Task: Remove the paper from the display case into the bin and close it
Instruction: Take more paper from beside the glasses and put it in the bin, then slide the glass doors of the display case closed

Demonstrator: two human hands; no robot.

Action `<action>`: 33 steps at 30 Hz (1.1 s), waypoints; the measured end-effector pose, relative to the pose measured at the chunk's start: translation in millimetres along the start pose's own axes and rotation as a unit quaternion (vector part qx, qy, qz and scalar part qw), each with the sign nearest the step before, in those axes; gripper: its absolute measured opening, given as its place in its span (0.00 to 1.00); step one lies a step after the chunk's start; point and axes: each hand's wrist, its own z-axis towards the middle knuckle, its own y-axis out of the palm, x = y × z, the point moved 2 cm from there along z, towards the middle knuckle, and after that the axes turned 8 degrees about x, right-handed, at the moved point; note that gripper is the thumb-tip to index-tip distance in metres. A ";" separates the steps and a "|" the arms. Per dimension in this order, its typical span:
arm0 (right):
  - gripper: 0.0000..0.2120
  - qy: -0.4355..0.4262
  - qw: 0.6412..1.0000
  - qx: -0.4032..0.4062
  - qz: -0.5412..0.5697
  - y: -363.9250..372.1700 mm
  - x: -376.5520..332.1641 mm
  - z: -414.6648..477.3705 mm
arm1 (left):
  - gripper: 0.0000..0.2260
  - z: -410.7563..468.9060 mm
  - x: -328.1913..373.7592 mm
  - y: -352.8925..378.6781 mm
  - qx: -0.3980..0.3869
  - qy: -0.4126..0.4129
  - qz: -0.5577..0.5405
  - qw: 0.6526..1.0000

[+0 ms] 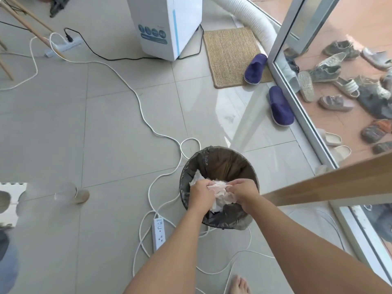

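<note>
A round bin [212, 158] lined with a dark plastic bag stands on the tiled floor, low in the middle of the head view. Over its near half, both my hands clutch a crumpled wad of white paper [220, 195]. My left hand [200, 193] grips the paper's left side, and my right hand [244, 193] grips its right side. The wad hangs partly inside the bin's mouth. No display case can be made out with certainty; a wooden edge [339, 183] juts in from the right.
White cables and a power strip [158, 232] lie around the bin. A tipped clear glass [70, 193] rests to the left. A white appliance [167, 26], a woven mat [231, 56] and blue slippers [280, 106] are farther back. A glass door [297, 98] runs along the right. My bare foot [239, 285] is below.
</note>
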 end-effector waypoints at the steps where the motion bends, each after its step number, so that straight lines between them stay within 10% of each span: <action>1: 0.07 -0.018 1.000 0.000 -0.013 2.1 -0.8 0.8 | 0.13 2.2 -1.0 1.6 -0.003 -0.001 0.000 1.000; 7: 0.30 -0.169 0.947 -0.043 -0.271 -8.2 -25.6 -24.6 | 0.24 -3.0 10.0 -16.7 -0.082 0.030 0.120 0.989; 12: 0.27 -0.275 0.876 0.028 -0.395 -46.8 -75.3 -99.9 | 0.24 -50.5 61.7 -75.7 -0.055 0.095 0.207 0.972; 33: 0.24 -0.521 0.679 0.428 -0.289 -336.1 -292.0 -616.7 | 0.18 -410.6 437.9 -368.2 0.162 0.507 0.059 0.844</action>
